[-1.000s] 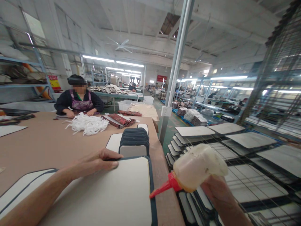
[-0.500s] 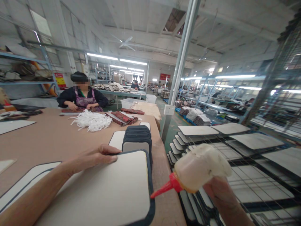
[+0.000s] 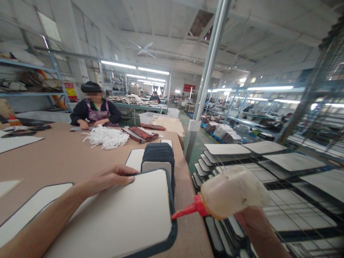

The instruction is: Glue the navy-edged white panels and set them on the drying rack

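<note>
A cream panel with a dark border (image 3: 129,211) lies tilted in front of me. My left hand (image 3: 115,176) grips its far edge, thumb on top. My right hand (image 3: 251,218) is closed round a cloudy squeeze bottle (image 3: 233,191), mostly hidden behind it. The bottle's red nozzle (image 3: 188,210) points left, its tip at the dark border on the panel's right side. A thin yellowish line runs along that border above the tip. Just beyond the panel stands a stack of dark-edged panels (image 3: 158,154).
White strips (image 3: 106,137) and patterned red fabric (image 3: 142,133) lie on the brown table (image 3: 67,150). A person (image 3: 95,107) sits across it. To the right, a wire rack (image 3: 287,193) holds many panels, beside a metal post (image 3: 202,86).
The nozzle tip has shifted slightly up along the panel's right border. The person across the table has moved their hands, and less fabric shows there.
</note>
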A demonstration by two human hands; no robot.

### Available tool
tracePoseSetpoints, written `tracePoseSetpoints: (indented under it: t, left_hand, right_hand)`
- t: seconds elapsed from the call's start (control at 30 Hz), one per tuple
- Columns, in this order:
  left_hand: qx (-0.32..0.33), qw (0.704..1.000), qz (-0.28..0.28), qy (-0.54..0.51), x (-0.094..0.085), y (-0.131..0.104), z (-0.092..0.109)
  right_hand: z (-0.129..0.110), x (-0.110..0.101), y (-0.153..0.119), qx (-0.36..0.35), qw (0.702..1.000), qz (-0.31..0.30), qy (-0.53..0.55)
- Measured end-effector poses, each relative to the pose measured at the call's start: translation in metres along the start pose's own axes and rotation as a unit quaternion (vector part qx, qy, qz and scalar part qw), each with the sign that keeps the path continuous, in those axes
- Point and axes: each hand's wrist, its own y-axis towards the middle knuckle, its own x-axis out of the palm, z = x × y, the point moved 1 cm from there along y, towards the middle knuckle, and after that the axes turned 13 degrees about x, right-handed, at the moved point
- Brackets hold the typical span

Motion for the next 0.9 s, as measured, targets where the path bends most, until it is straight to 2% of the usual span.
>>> tracePoseSetpoints:
  t: [0.1,0.2,0.3,0.43,0.63,0.9]
  left_hand:
    - [-0.002,1.000,0.000,-0.016,-0.001,-0.002,-0.003]
    - [-0.008,1.000,0.006,-0.026,-0.003,-0.002,-0.007]
    - [-0.014,0.998,0.016,-0.055,-0.005,-0.001,-0.011]
    - [-0.011,0.996,0.030,-0.088,-0.006,-0.002,-0.016]
    - [-0.009,0.988,0.123,-0.097,-0.009,0.000,-0.027]
    - [-0.006,0.978,0.167,-0.122,-0.003,0.002,-0.029]
  right_hand:
    - [0.012,-0.009,-0.009,0.006,1.000,0.007,0.023]
    - [0.011,-0.005,-0.011,0.035,0.999,0.007,0.014]
    - [0.007,-0.002,-0.010,0.017,1.000,0.014,0.003]
    - [0.017,-0.007,-0.015,-0.022,0.998,0.062,0.023]
    - [0.022,0.003,-0.017,-0.062,0.993,0.099,0.036]
    - [0.007,0.021,-0.015,-0.097,0.985,0.130,0.051]
